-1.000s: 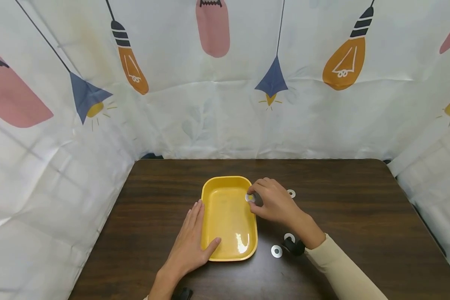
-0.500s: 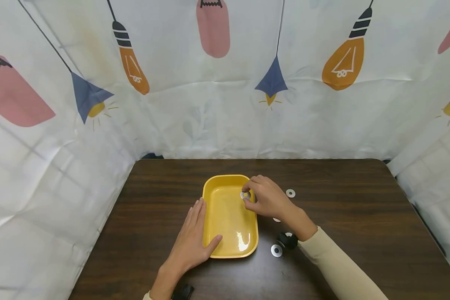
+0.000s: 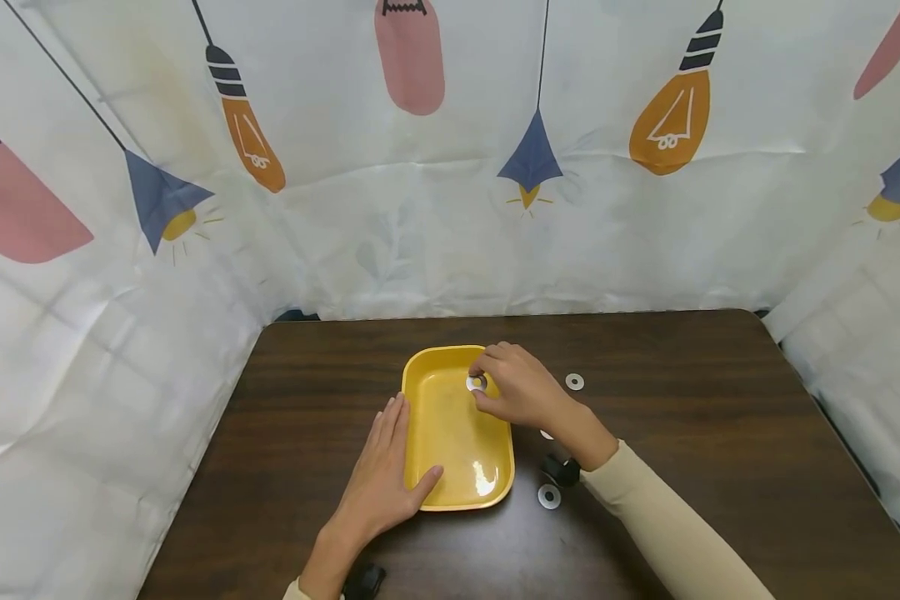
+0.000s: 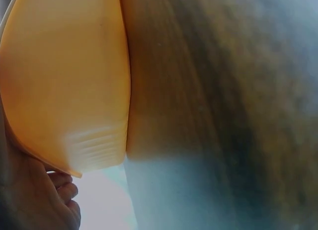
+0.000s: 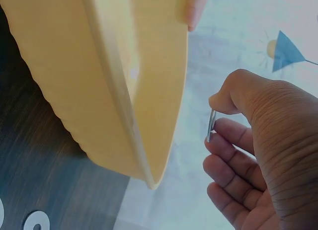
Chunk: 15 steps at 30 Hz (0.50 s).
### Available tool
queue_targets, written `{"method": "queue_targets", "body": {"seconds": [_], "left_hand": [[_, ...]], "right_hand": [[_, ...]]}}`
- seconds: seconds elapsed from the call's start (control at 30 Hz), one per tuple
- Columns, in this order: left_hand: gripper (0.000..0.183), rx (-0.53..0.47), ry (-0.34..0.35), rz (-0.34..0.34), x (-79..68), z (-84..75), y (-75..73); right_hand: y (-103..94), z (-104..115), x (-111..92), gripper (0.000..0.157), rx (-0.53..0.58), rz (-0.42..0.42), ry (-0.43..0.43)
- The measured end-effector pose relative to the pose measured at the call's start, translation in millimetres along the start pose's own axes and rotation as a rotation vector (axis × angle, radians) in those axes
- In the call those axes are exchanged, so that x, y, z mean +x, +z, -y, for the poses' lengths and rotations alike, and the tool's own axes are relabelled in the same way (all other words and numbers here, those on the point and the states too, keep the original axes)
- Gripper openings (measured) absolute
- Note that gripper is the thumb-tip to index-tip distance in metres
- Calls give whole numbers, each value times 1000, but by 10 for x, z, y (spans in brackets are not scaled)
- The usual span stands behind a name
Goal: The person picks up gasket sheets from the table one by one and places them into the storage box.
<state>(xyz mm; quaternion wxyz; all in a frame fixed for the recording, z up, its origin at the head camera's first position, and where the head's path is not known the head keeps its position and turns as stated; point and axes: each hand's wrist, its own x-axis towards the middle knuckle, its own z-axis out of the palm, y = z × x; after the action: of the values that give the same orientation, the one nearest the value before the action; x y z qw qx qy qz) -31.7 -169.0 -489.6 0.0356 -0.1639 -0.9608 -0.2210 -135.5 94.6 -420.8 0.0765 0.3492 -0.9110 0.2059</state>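
My right hand [image 3: 521, 387] pinches a flat metal washer [image 3: 471, 385] between thumb and fingertips, over the far right part of a yellow tray [image 3: 453, 467]. Edge-on in the right wrist view, the thin washer [image 5: 210, 128] stands between the thumb and fingertips, above the tray's rim. My left hand [image 3: 378, 483] rests along the tray's left side with straight fingers, its thumb lying over the near left rim. In the left wrist view, part of the hand [image 4: 35, 195] shows beside the tray's outer wall [image 4: 69, 81].
On the dark wooden table [image 3: 690, 433], right of the tray, lie one washer [image 3: 568, 382] at the back, another washer [image 3: 542, 497] nearer, and a third [image 3: 547, 435], mostly hidden by the right forearm. A patterned white curtain [image 3: 435, 242] stands behind the table.
My right hand has moved left with the washer, from the tray's right rim to further over its inside. My left hand has stayed on the tray. The head view has shifted slightly.
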Motion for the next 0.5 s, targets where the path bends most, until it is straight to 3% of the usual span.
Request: {"method": "queue_targets", "body": {"seconds": [0.2, 0.5], "left_hand": [[108, -5, -15, 9, 32, -15, 1], [109, 11, -15, 20, 72, -10, 5]], "right_hand": [[-16, 0, 18, 19, -4, 10, 1], [-22, -18, 72, 17, 1, -39, -33]]}}
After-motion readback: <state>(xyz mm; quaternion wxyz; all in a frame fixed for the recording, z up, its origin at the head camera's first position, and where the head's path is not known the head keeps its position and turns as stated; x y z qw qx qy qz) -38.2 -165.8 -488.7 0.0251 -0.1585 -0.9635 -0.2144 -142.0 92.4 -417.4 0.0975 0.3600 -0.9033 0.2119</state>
